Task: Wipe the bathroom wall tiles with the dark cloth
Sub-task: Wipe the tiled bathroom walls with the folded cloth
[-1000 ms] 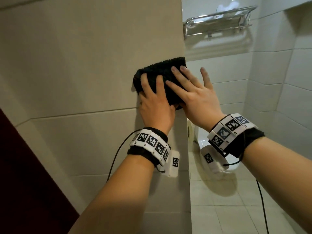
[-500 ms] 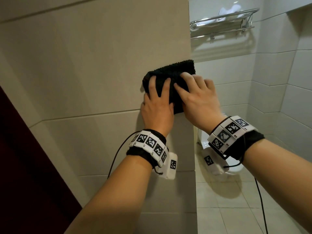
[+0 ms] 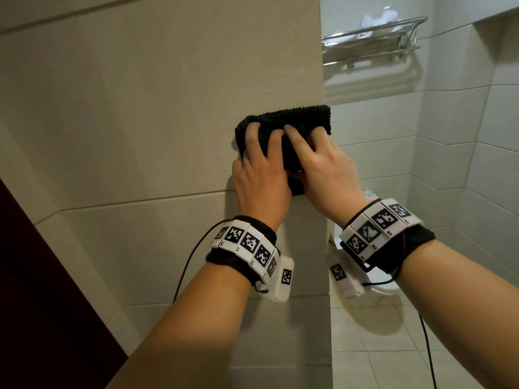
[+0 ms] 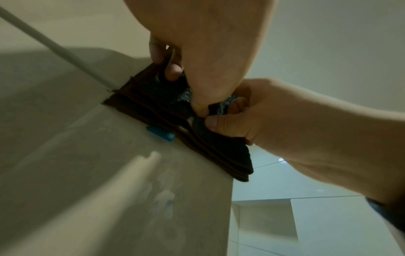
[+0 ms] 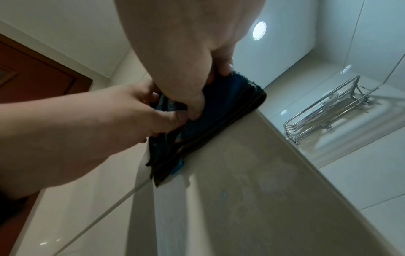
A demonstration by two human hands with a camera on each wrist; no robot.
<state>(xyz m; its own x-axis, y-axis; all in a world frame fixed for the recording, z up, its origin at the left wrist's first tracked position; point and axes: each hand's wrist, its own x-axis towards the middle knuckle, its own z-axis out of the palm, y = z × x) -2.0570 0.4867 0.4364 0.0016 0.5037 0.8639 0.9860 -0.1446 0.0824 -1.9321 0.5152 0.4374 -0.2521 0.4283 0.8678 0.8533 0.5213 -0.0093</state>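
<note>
Both hands grip the folded dark cloth [image 3: 283,130], left hand [image 3: 261,178] and right hand [image 3: 323,172] side by side, fingers curled, pressing it against the wall tiles [image 3: 140,122] at the corner edge. This looks like mid-wipe regripping; next, firm sliding pressure across the tile.

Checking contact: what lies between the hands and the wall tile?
The folded dark cloth, gripped by the left hand and right hand, lies against the tile; head view.

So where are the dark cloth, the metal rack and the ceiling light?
dark cloth [image 3: 297,116]: head view, its upper fuzzy edge above the hands.
metal rack [image 3: 373,29]: head view, its front rail.
ceiling light [image 5: 259,30]: right wrist view, centre of the round lamp.
</note>
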